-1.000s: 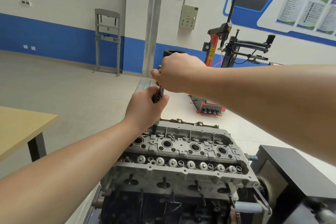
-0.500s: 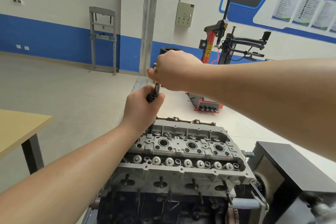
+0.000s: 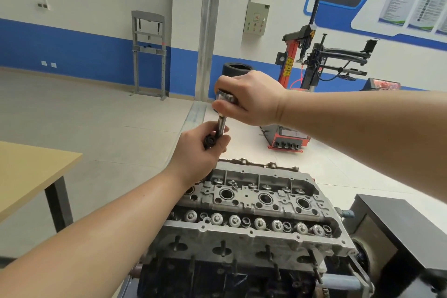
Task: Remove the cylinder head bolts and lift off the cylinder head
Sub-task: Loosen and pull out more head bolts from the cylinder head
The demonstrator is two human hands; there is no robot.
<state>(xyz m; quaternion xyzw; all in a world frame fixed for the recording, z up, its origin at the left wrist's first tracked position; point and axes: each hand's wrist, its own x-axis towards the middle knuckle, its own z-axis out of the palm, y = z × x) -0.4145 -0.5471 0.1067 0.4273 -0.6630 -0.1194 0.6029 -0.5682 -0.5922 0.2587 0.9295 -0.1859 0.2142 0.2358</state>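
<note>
A wooden table stands at near left. Far back, a grey press frame stands against the blue-banded wall, a tyre changer at far right, a black tyre between them.

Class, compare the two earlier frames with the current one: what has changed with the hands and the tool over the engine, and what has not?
The right hand has shifted on the ratchet head, now exposed between its fingers, and more of the extension bar shows. The left hand still grips the bar's lower end, with the dark piece at its fingers. The cylinder head stays seated on the engine.
</note>
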